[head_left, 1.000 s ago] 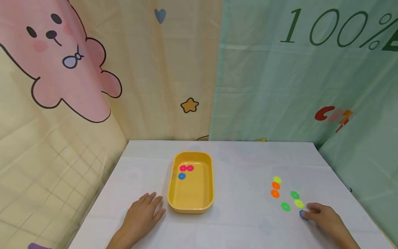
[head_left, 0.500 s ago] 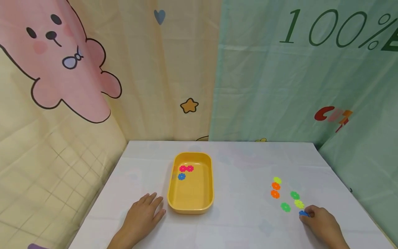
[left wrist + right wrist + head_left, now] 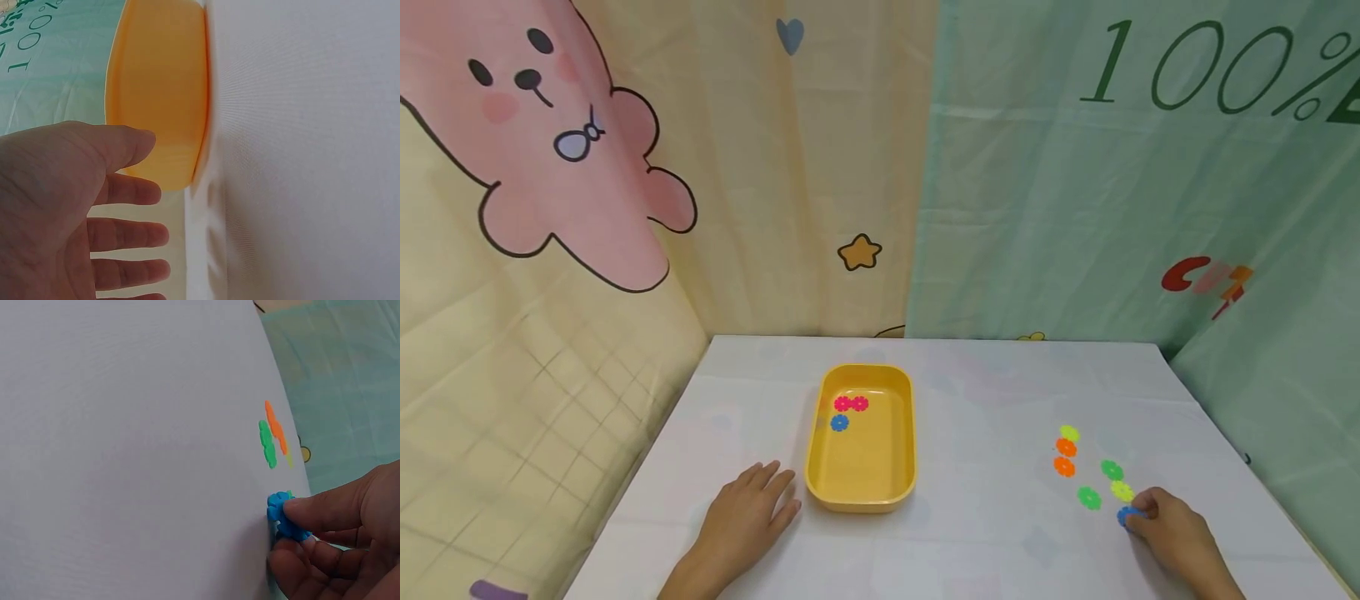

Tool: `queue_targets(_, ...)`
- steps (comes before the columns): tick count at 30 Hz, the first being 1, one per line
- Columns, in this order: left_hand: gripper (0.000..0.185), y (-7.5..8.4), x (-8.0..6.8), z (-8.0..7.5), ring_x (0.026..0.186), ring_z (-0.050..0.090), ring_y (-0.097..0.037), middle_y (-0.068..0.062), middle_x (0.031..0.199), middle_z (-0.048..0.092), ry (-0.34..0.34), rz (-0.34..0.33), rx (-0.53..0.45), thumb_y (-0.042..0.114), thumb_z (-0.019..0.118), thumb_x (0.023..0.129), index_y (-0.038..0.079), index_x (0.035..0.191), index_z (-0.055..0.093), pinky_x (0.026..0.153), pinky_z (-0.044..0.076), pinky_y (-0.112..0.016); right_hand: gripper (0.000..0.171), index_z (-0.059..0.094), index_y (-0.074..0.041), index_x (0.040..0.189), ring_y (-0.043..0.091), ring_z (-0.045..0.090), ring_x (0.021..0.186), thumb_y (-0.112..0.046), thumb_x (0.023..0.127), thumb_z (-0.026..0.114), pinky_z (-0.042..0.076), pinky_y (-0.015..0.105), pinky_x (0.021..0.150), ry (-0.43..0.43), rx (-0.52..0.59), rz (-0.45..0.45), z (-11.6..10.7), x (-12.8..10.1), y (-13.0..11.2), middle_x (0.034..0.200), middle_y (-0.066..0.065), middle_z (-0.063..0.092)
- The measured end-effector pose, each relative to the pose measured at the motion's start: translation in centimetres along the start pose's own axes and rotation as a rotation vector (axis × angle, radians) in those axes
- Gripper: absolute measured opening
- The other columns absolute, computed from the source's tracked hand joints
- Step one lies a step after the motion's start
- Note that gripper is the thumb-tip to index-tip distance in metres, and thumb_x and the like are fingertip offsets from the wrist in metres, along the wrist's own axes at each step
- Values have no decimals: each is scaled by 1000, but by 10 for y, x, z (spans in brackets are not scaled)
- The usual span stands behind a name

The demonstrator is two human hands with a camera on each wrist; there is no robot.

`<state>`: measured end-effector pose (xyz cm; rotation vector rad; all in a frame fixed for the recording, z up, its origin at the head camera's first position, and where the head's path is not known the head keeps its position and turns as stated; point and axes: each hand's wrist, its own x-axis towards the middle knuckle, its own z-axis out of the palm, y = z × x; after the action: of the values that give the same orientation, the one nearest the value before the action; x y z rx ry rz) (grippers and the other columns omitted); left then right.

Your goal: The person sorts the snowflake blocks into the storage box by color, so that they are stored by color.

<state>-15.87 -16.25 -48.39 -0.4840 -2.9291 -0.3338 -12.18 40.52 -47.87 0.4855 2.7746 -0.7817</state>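
You are keeping your left hand (image 3: 741,521) released, fingers extended, just left of the yellow tray (image 3: 865,475). Your right hand (image 3: 1180,533) is pinching a blue scalloped item (image 3: 281,507) between thumb and fingers at the right of the counter (image 3: 977,483); contact with the surface cannot be told. Beyond it, a near green disc (image 3: 1089,498), a near yellow disc (image 3: 1122,491) and a far green disc (image 3: 1112,470) are lying flat. Two orange discs (image 3: 1064,467) and a far yellow disc (image 3: 1070,433) are forming a row. Inside the tray, a blue disc (image 3: 839,423) is lying nearer than two pink discs (image 3: 851,404). Printed curtains (image 3: 1037,225) are hanging behind.
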Motion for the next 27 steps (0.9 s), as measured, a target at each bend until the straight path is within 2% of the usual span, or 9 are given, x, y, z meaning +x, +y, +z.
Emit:
queue_targets(6, 42, -1, -1, 1, 120, 53, -37, -13, 127, 61, 2, 2, -3, 41, 68, 87, 14, 120, 66, 91, 46, -58, 24, 60, 6, 100, 15, 59, 68, -15, 89, 63, 52, 30, 59, -3, 145, 10, 3, 1, -12, 79, 1, 63)
queue_targets(14, 43, 0, 0, 1, 119, 54, -38, -14, 127, 62, 3, 15, -2, 41, 68, 87, 13, 119, 67, 90, 46, -58, 27, 60, 8, 109, 18, 62, 78, -14, 93, 60, 56, 30, 65, 4, 317, -13, 0, 1, -35, 95, 9, 67)
queue_targets(21, 43, 1, 0, -2, 121, 53, -38, -14, 128, 61, -23, -3, 3, 42, 67, 88, 13, 121, 66, 92, 45, -58, 26, 59, 8, 112, 19, 62, 79, -11, 95, 56, 57, 29, 67, -1, 341, -86, -1, 7, -61, 97, 12, 65)
queue_targets(27, 43, -2, 2, 1, 119, 54, -38, -14, 127, 61, -8, 12, 14, 42, 67, 88, 13, 120, 66, 90, 46, -57, 23, 57, 11, 110, 22, 66, 82, -6, 94, 55, 57, 30, 68, -10, 407, -188, -2, 12, -85, 100, 16, 66)
